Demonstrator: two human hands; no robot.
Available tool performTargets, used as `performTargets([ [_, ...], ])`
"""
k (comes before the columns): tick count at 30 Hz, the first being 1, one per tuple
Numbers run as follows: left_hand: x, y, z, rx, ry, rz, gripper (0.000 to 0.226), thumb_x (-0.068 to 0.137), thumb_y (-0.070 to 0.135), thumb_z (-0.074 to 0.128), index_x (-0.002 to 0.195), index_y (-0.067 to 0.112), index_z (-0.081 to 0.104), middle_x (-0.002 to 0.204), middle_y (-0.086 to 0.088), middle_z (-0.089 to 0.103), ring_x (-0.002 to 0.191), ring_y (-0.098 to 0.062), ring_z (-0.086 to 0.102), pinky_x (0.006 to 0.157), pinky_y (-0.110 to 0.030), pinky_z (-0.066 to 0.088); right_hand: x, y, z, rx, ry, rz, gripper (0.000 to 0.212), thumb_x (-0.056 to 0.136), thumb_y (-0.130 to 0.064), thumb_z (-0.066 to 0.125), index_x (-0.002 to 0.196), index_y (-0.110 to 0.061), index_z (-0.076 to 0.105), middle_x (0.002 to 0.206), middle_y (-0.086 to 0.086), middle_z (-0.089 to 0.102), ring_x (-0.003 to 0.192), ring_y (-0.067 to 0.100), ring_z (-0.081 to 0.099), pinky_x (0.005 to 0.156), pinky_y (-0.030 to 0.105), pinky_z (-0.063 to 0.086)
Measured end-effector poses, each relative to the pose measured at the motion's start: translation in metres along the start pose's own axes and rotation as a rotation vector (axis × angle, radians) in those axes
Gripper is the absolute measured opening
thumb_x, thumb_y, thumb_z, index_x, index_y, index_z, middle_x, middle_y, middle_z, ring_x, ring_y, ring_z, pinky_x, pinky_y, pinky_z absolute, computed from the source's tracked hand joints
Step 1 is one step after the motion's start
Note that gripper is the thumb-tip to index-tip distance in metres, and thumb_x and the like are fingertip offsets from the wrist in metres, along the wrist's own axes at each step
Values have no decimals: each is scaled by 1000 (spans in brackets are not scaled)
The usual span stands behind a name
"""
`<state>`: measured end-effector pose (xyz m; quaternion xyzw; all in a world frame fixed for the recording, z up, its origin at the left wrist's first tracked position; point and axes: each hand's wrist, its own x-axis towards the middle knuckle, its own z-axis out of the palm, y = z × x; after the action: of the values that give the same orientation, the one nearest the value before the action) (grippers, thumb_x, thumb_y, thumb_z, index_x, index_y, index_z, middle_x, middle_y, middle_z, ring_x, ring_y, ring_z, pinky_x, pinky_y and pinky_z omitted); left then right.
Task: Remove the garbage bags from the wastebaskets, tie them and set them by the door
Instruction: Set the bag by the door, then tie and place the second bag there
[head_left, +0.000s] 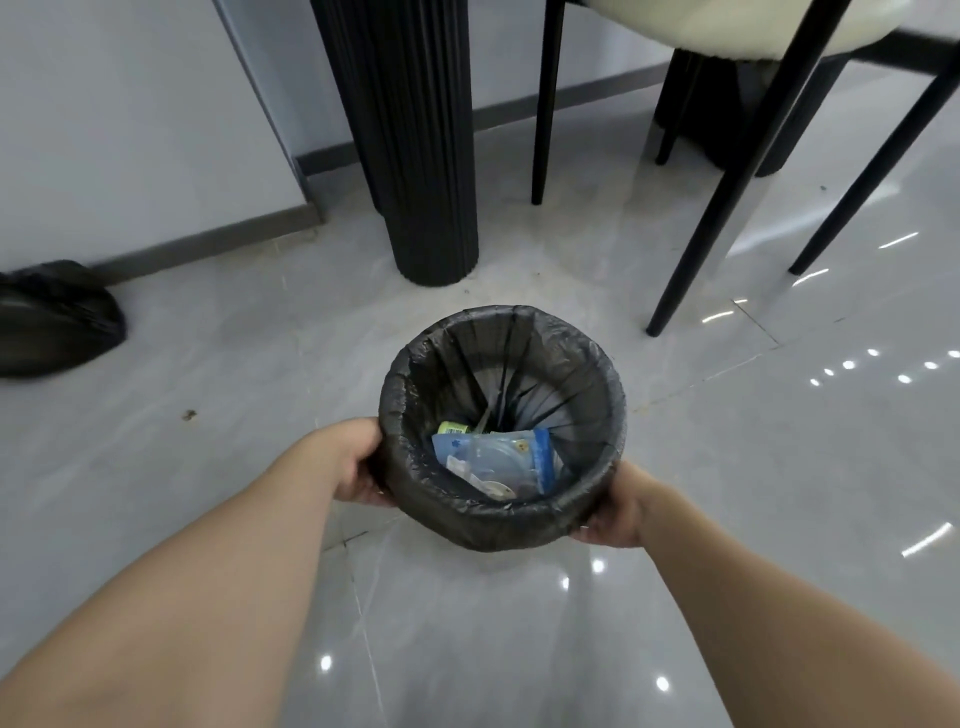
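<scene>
Seen from above, a small round wastebasket (501, 426) lined with a thin black garbage bag (467, 525) sits or hovers low over a glossy grey tiled floor (260, 364); whether it rests on the tiles cannot be told. The bag's top is folded down over the rim in a wrinkled cuff. Two bare arms reach in from below. The left hand (358, 462) grips the basket's left side, fingers curled around the cuff and out of sight behind it. The right hand (613, 512) holds the near right side, fingers curled under the cuff. Inside lie a blue plastic wrapper (498, 460) and a small yellow-green item (453, 428), filling only the bottom. The load looks light, and the film looks soft, slippery and easy to tear, so the folded cuff at the rim is probably the best place to pinch and peel upward, gathering it evenly on both sides. Behind stand a black fluted table leg (415, 156) and thin black chair legs (737, 171). Far left, by the wall, lies another full black bag (52, 317), well apart.
</scene>
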<state>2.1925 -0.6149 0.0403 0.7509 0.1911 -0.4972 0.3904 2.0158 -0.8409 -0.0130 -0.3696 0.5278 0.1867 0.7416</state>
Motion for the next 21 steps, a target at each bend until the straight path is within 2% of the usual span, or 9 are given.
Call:
performTargets([
  [3, -6, 5, -10, 8, -7, 9, 23, 88, 13, 47, 92, 6, 69, 88, -15, 74, 81, -30, 70, 82, -46, 57, -10, -13, 5, -141, -2, -30, 23, 92, -20, 53, 87, -2, 66, 77, 14, 70, 71, 26, 68, 69, 34, 58],
  [6, -15, -2, -24, -34, 13, 0, 27, 88, 17, 42, 89, 8, 67, 84, -13, 75, 68, -28, 73, 61, -40, 61, -19, -12, 0, -213, 111, 7, 21, 88, -24, 48, 72, -13, 56, 59, 4, 59, 56, 17, 54, 51, 23, 45],
  [8, -19, -7, -33, -50, 2, 11, 28, 91, 16, 36, 87, 9, 64, 74, -11, 74, 59, -24, 72, 51, -34, 59, -28, -12, -3, -236, 160, 59, 23, 87, -30, 47, 70, -16, 54, 60, 1, 55, 53, 14, 46, 45, 17, 36],
  [11, -28, -5, -43, -101, -43, 55, 30, 97, 14, 34, 84, 6, 60, 62, -11, 70, 49, -21, 69, 41, -31, 56, -38, -18, -6, -301, 161, 64, 24, 86, -32, 43, 70, -18, 53, 62, -1, 54, 52, 13, 44, 42, 15, 35],
  [14, -38, 2, -48, -220, -80, 101, 28, 98, 13, 36, 84, 3, 58, 61, -13, 69, 47, -21, 68, 42, -31, 57, -49, -26, -8, -301, 195, 7, 29, 91, -32, 41, 67, -17, 48, 56, -1, 48, 47, 13, 40, 43, 15, 37],
  [17, -44, 2, -46, -268, -106, 115, 27, 99, 10, 36, 84, 0, 57, 59, -14, 69, 46, -22, 68, 41, -32, 56, -59, -26, -11, -265, 221, -25, 32, 92, -36, 44, 69, -15, 48, 55, 0, 49, 44, 14, 42, 43, 16, 40],
  [21, -51, 5, -38, -269, -149, 119, 20, 97, 7, 41, 88, -2, 57, 60, -17, 68, 45, -23, 67, 41, -34, 56, -70, -27, -10, -187, 123, -25, 37, 95, -38, 39, 71, -12, 51, 53, 2, 56, 49, 15, 49, 48, 20, 44],
])
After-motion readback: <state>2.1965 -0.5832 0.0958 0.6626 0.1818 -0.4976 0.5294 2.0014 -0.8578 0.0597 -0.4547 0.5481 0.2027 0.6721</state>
